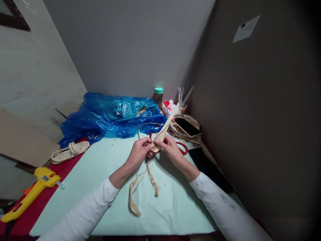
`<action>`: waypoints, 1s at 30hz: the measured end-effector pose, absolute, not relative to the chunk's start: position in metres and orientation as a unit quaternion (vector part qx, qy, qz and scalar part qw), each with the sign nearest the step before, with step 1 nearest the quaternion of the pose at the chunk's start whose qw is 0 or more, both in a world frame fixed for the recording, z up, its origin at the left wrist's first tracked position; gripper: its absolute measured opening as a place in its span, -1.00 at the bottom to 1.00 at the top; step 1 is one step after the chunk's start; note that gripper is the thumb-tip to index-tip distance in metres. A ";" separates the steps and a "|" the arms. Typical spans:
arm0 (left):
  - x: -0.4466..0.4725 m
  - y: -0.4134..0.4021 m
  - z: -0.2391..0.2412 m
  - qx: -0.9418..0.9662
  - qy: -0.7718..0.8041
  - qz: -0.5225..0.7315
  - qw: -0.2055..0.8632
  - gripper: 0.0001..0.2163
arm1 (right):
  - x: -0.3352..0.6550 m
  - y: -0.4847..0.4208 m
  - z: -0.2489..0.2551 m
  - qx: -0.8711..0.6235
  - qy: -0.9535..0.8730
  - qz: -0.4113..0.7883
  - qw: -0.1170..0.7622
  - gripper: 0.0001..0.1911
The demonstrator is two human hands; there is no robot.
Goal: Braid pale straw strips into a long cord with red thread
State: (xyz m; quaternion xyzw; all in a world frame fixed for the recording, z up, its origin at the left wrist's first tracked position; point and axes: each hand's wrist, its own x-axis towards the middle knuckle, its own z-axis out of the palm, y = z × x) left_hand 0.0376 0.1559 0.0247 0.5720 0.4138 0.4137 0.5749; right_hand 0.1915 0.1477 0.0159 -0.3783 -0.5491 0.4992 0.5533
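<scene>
Both hands meet over the middle of the table, pinching a pale, dry husk strip (164, 130) that slants up and to the right. My left hand (140, 151) is closed on its lower end, and my right hand (173, 150) grips it just beside. Below my left hand a twisted cord (147, 164) of the same fibre hangs down and splits into two loose tails lying on the sheet. A thin braided loop (142, 125) curves behind the hands. Red scissor handles (184, 147) show partly behind my right hand.
A pale green sheet (100, 187) covers the table. At left lie a yellow glue gun (32, 194) and a woven slipper (70, 152). Blue plastic (110, 113) is heaped at the back. A phone (188, 126), a teal-lidded bottle (158, 97) and a black flat piece (208, 167) sit right of it.
</scene>
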 end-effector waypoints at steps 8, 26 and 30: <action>0.032 0.161 0.029 0.650 0.411 0.457 0.446 -0.90 | 0.191 0.146 0.012 -0.424 -0.634 0.436 0.479 -0.72; 0.032 0.163 0.023 0.666 0.432 0.436 0.423 -0.92 | 0.181 0.139 0.010 -0.502 -0.619 0.367 0.479 -0.78; 0.033 0.161 0.024 0.668 0.444 0.429 0.416 -0.92 | 0.177 0.136 0.010 -0.520 -0.609 0.359 0.479 -0.79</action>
